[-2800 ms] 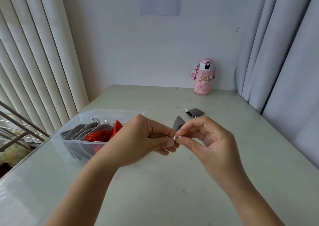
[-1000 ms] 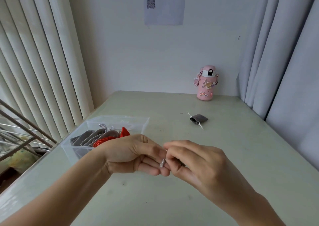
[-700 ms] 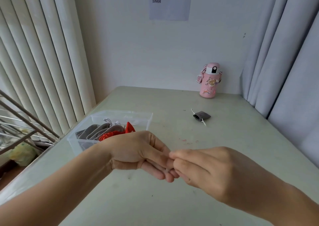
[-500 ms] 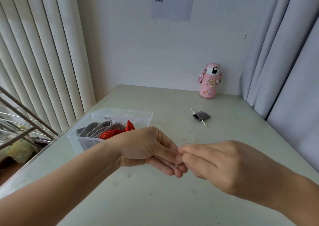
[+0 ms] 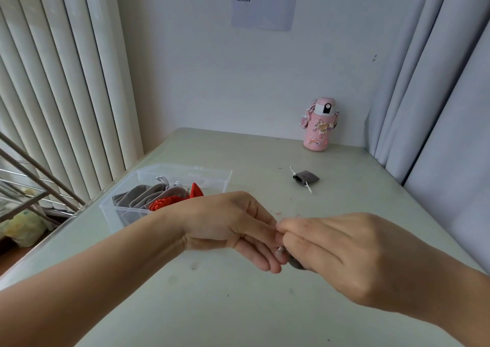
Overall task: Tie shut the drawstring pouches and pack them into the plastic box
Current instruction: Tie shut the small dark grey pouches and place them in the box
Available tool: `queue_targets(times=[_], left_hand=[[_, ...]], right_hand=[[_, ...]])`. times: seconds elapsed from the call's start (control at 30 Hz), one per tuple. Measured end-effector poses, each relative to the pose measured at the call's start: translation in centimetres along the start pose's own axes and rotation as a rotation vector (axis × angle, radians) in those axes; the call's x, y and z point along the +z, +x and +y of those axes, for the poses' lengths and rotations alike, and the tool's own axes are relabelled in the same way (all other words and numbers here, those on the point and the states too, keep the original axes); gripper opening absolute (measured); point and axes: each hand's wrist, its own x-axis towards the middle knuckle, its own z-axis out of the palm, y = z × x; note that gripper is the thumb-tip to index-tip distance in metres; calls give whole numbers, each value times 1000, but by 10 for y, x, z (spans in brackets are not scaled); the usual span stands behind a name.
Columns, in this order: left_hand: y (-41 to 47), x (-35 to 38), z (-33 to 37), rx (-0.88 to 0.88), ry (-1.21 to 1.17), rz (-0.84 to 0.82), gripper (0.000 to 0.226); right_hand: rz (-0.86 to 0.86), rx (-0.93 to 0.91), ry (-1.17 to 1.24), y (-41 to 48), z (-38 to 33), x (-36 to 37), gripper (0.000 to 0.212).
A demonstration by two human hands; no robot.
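My left hand [image 5: 233, 227] and my right hand [image 5: 334, 251] meet fingertip to fingertip over the middle of the table. Between them they pinch a small grey drawstring pouch [image 5: 293, 263]; only a sliver of grey cloth and a bit of silver cord show under my right fingers. The clear plastic box [image 5: 185, 173] stands to the left, behind my left wrist. In it lie several grey pouches [image 5: 140, 196] and red pouches [image 5: 169, 202]. Another grey pouch [image 5: 306, 178] with silver cords lies alone farther back on the table.
A pink bottle [image 5: 319, 125] stands at the back by the wall. Vertical blinds hang on the left and grey curtains on the right. Beyond the table's left edge are metal bars [image 5: 31, 171]. The table [image 5: 238, 307] is pale green.
Both hands have dropped from chest height to low over the table and turned knuckles-up. The pouch, plainly seen before, is now almost hidden under my fingers.
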Motion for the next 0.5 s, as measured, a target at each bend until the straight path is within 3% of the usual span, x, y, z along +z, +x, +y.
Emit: queue_targets(times=[0.17,0.3,0.5], left_hand=[[7,7,-8,85,-131,144,13],[6,7,-8,49,-159,110,11],[4,7,-4,6,-76,78,11]], right_hand=[[-44,178,106,1,1,1,18],[-97,156,69,-7,-1,4,12],[-104,178,219,-10,3,0,18]])
